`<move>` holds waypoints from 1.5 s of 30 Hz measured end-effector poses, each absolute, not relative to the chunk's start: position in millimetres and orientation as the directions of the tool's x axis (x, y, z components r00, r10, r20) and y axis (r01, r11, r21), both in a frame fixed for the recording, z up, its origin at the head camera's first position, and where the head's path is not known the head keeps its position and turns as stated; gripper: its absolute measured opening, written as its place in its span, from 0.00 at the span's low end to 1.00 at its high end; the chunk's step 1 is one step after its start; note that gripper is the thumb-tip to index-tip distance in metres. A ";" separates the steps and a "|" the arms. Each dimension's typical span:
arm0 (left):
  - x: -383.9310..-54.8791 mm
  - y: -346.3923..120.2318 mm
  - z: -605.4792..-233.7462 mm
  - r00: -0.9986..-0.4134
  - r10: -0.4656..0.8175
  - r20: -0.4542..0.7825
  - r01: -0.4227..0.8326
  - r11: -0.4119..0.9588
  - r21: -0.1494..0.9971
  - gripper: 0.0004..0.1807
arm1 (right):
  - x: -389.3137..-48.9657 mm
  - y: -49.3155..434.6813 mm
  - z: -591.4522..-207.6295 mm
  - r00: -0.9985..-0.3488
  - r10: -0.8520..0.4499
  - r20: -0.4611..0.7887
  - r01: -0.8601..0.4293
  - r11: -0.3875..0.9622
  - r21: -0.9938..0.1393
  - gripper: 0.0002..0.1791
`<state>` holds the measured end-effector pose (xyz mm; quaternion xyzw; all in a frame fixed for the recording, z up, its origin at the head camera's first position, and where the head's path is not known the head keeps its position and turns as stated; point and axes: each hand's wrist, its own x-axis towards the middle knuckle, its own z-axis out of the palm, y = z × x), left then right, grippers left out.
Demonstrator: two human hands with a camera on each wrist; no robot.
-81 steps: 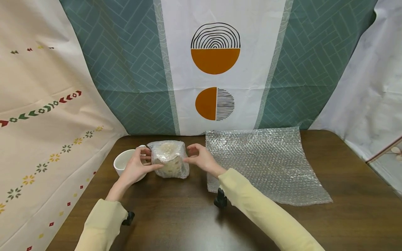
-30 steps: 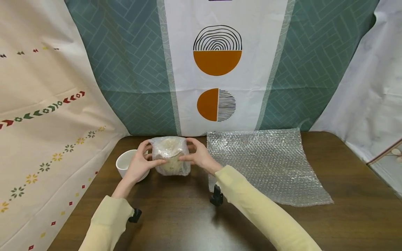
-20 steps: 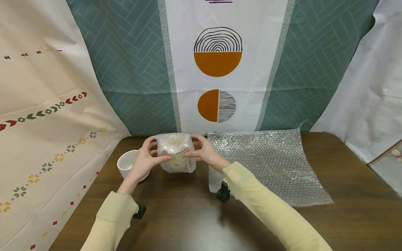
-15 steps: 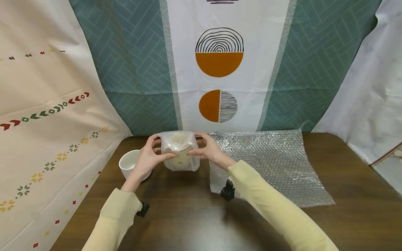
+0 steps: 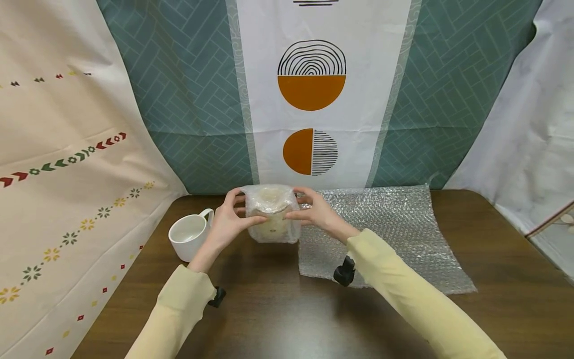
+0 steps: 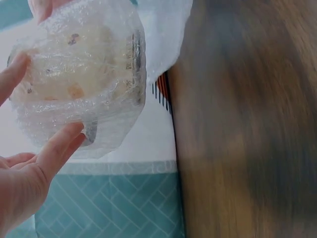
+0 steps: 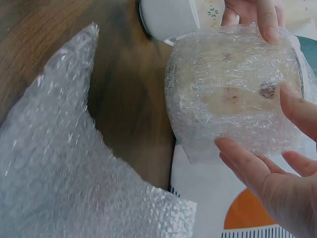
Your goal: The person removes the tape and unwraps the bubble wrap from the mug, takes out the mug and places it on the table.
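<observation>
Between my left hand (image 5: pixel 226 223) and my right hand (image 5: pixel 320 214), the bubble-wrapped bundle (image 5: pixel 274 231) blocks the way. Just outside my left hand stands a white mug (image 5: pixel 183 245). Right of my right hand lies a bubble-wrap sheet (image 5: pixel 390 224). Ahead, a hanging cloth (image 5: pixel 363 99) closes the space; nearer to me, the wooden tabletop (image 5: pixel 273 304) leaves room for passing.

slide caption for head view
Left hand and right hand hold a wrapped bundle between white mug and bubble wrap.

Gripping the wrapped bundle (image 5: pixel 273 230) from its left side with left hand (image 5: pixel 226 222) and from its right side with right hand (image 5: pixel 318 212). Pressing thumbs (image 5: pixel 255 220) against its near face, with fingers (image 5: pixel 237 199) bent along its sides. Reaching in from its near left with left forearm (image 5: pixel 175 304), from its near right with right forearm (image 5: pixel 412 289).
</observation>
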<state>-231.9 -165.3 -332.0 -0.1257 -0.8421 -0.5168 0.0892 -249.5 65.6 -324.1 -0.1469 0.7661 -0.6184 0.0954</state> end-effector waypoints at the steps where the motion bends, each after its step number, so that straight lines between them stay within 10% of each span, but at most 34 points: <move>1: -232.5 -162.9 -332.1 -0.951 0.123 0.283 0.309 0.427 0.850 0.47 | -249.2 68.3 -324.0 -0.939 -0.343 0.034 -0.103 0.187 -0.977 0.40; 45: -234.9 -62.4 -359.8 -0.912 0.202 0.356 0.408 0.370 0.835 0.44 | -233.6 170.9 -346.6 -0.945 -0.325 0.038 -0.116 0.223 -0.968 0.45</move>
